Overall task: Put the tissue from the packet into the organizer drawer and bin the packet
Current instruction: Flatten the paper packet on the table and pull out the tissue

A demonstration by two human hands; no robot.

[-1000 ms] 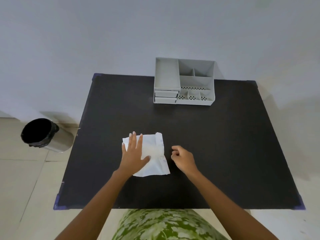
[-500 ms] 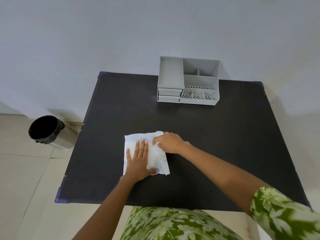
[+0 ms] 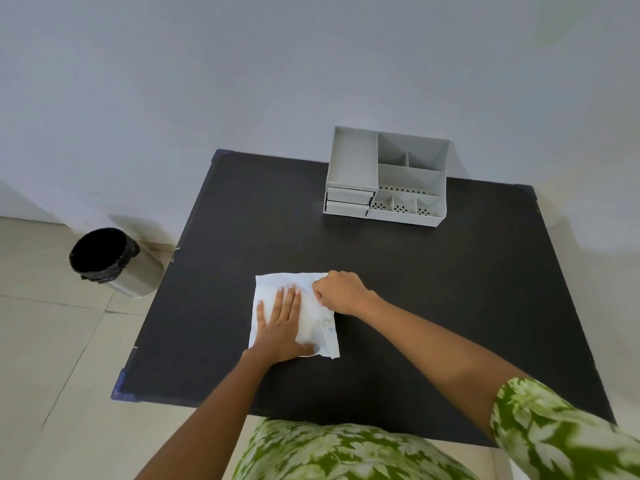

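The flat white tissue packet (image 3: 294, 317) is lying on the black worktop (image 3: 415, 289), left hand (image 3: 282, 327) pressing flat on it, right-hand fingers (image 3: 320, 294) pinching its top edge, grey plastic organizer (image 3: 386, 176) standing well behind, steel bin (image 3: 114, 261) sitting on the floor.

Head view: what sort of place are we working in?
Probably a plain indoor room set up as a work spot: a black table against a bare wall, a grey desk organizer on it, and a lined bin on the tiled floor.
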